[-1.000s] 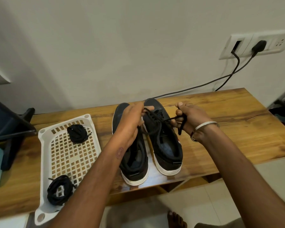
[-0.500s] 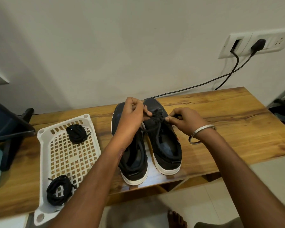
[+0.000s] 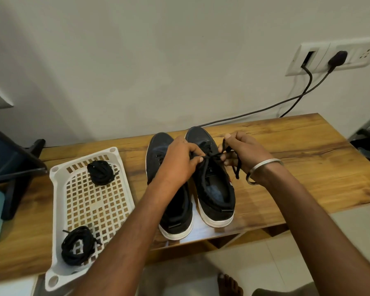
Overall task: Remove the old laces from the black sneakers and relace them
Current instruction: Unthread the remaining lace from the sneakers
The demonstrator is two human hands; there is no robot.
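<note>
White tray (image 3: 58, 212), left of the sneakers: two coiled black lace bundles (image 3: 102, 173) in it. Left sneaker (image 3: 175, 212): eyelets look bare. Left hand (image 3: 179, 160) over it, fingertips pinching the lace (image 3: 209, 156) of the right sneaker (image 3: 214, 189). Right hand (image 3: 242, 153), just right of that shoe, pinches the lace's other end, tail hanging. Lace runs taut crosswise between both hands, over the shoe's eyelets; each hand equally near

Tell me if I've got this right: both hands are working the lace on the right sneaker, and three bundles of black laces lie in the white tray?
Not quite. The head view shows two lace bundles in the white tray, not three. Left hand and right hand do hold the lace of the right sneaker.
</note>
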